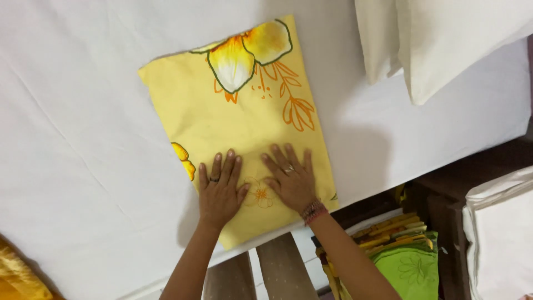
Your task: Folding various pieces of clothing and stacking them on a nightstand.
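At the far left, a bit of golden cloth [19, 275] shows below the edge of the white sheet [83, 166], whose wide bare stretch leaves open room. On this sheeted surface lies a folded yellow cloth [239, 122], smooth cotton printed with orange and white flowers, its near corner reaching the edge. The left hand [220, 191] presses flat on it, fingers spread, gripping nothing. Just beside it the right hand [290, 180] lies equally flat and open, a ring and beaded bracelet showing. Farther right, white pillows [444, 39] rest near the far edge. Below, a stack of folded yellow and green cloths [402, 255] sits beside a white bundle [499, 233].
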